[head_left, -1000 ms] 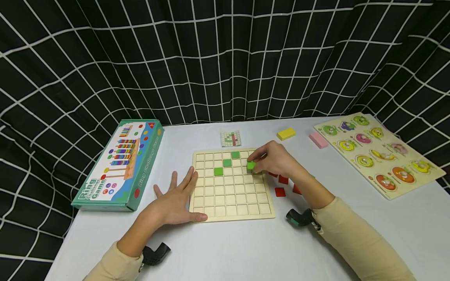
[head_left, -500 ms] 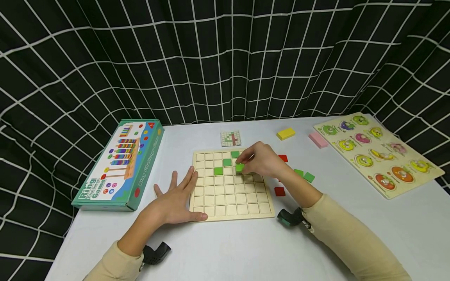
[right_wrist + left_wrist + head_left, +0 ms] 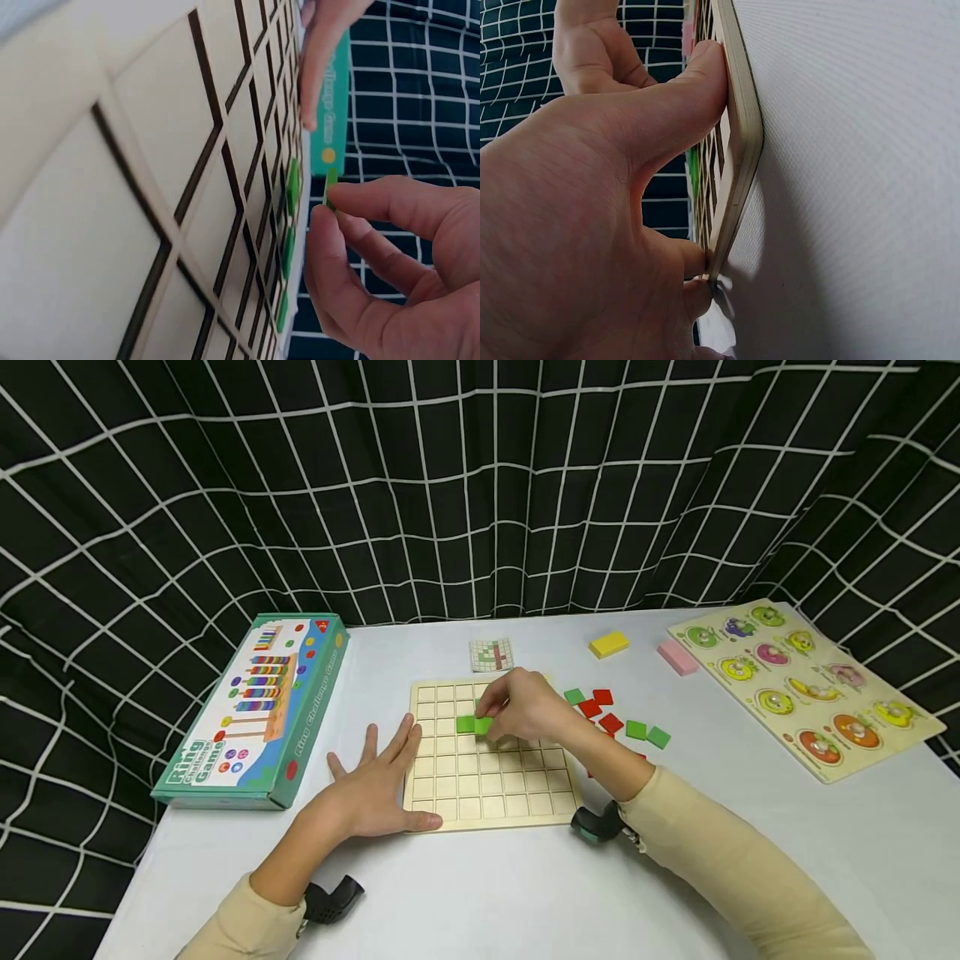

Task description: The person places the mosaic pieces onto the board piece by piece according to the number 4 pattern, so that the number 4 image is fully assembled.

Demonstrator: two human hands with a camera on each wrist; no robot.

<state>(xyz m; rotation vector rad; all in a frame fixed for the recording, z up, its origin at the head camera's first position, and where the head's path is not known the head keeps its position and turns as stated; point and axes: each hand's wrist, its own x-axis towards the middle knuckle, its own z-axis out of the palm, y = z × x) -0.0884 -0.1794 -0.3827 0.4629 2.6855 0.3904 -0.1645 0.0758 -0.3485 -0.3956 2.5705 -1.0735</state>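
Note:
A pale wooden grid board (image 3: 480, 785) lies flat on the table. Spread over its left edge, my left hand (image 3: 369, 789) rests with straight fingers, its thumb on the near left corner. Between thumb and fingertip my right hand (image 3: 525, 706) pinches a green square tile (image 3: 482, 726) just above the board, as the right wrist view also shows. Beside that tile, one green tile (image 3: 465, 724) sits in a cell. The right wrist view shows several green tiles (image 3: 292, 187) on the board; in the head view my right hand covers most of them.
Loose red tiles (image 3: 611, 723) and green tiles (image 3: 636, 729) lie right of the board. A small pattern card (image 3: 492, 656) is behind it. Farther out are a yellow block (image 3: 609, 644), a pink block (image 3: 678, 657), a fruit puzzle board (image 3: 806, 693) and a game box (image 3: 251, 710) on the left.
My right hand has carried the green tile leftward across the board, from the right side to beside the leftmost green tile. More loose tiles now show on the right. My left hand stays put.

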